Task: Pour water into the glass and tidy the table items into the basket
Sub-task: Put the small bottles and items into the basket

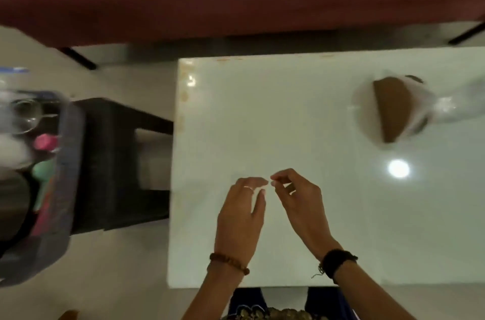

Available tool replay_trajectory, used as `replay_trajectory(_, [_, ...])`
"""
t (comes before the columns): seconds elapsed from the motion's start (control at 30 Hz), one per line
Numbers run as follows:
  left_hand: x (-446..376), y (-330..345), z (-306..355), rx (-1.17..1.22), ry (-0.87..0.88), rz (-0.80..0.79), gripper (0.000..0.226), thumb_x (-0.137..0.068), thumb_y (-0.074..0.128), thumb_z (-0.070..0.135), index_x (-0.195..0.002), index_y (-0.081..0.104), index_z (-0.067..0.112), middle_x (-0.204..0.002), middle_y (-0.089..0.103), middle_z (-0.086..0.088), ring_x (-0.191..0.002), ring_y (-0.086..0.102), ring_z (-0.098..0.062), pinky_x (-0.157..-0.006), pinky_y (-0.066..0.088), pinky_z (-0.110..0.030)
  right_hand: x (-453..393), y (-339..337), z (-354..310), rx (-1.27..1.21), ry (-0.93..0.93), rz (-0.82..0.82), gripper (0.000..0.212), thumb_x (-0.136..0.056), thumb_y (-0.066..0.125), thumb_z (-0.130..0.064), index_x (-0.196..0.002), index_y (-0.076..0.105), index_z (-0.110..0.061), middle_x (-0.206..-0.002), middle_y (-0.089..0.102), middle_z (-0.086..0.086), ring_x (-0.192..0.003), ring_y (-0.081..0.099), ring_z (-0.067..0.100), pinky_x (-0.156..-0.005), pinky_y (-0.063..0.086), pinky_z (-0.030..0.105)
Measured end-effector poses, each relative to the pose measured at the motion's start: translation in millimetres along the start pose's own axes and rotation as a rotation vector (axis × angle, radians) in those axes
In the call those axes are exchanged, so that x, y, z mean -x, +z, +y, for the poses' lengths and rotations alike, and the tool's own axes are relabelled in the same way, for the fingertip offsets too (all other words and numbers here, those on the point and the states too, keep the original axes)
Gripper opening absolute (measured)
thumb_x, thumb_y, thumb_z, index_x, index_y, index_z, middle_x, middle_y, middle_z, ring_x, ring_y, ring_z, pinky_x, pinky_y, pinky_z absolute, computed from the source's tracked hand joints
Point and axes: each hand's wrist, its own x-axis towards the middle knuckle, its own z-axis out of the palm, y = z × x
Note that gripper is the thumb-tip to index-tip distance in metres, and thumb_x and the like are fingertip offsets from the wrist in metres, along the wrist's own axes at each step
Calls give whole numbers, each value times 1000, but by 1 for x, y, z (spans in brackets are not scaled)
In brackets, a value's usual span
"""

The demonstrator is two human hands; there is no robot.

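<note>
Blur smears the basket (pixel 65 162) at the left edge, which cuts it off; inside it a glass (pixel 25 115), one pink piece (pixel 46 142) and one green piece (pixel 42 171) show, the rest unreadable. One clear jug (pixel 393 110) stands on the white table (pixel 262 110), far right. Two hands hover above the near edge: left hand (pixel 241 212) relaxed, fingers loosely straight; right hand (pixel 299 201) loosely curled, fingertips nearly meeting the left's, holding nothing visible.
</note>
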Motion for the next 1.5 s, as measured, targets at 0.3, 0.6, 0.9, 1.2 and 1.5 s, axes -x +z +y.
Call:
replay_trajectory(0.3, [-28, 228, 156, -141, 239, -440, 18, -92, 45, 18, -104, 57, 24, -105, 61, 10, -97, 55, -4, -80, 41, -14, 17, -223, 136, -105, 265, 406, 9, -92, 55, -19, -94, 61, -27, -89, 66, -16, -72, 60, 1, -61, 44, 11])
replay_trajectory(0.6, [-57, 405, 249, -418, 592, -685, 37, -92, 45, 15, -129, 45, 18, -139, 44, 2, -125, 40, -15, -101, 38, -28, 32, -359, 257, -2, 461, 766, 15, -92, 53, -19, -105, 58, -22, -104, 59, -11, -75, 56, 7, -62, 45, 19])
replay_trajectory(0.9, [-89, 482, 266, -762, 744, -641, 31, -91, 50, 16, -122, 48, 14, -120, 49, -9, -109, 48, -25, -79, 43, -34, 27, -386, 315, 169, 578, 815, 21, -86, 55, -11, -106, 51, -17, -97, 39, -12, -77, 51, 17, -47, 23, 17])
replay_trajectory(1.2, [-76, 411, 252, -125, 197, -580, 9, -82, 64, 22, -89, 63, 17, -83, 64, 5, -71, 60, -9, -69, 48, -19, 19, -352, 255, -86, 457, 772, 10, -90, 57, -27, -100, 59, -25, -99, 64, -13, -63, 52, 2, -55, 37, 18])
replay_trajectory(1.5, [-62, 212, 180, 630, -494, -358, 6, -84, 60, 13, -84, 63, 19, -75, 66, 2, -56, 65, -1, -52, 52, -14, 3, -239, 97, -524, 289, 430, 19, -88, 60, -25, -105, 60, -32, -76, 66, -7, -50, 53, -3, -50, 41, 13])
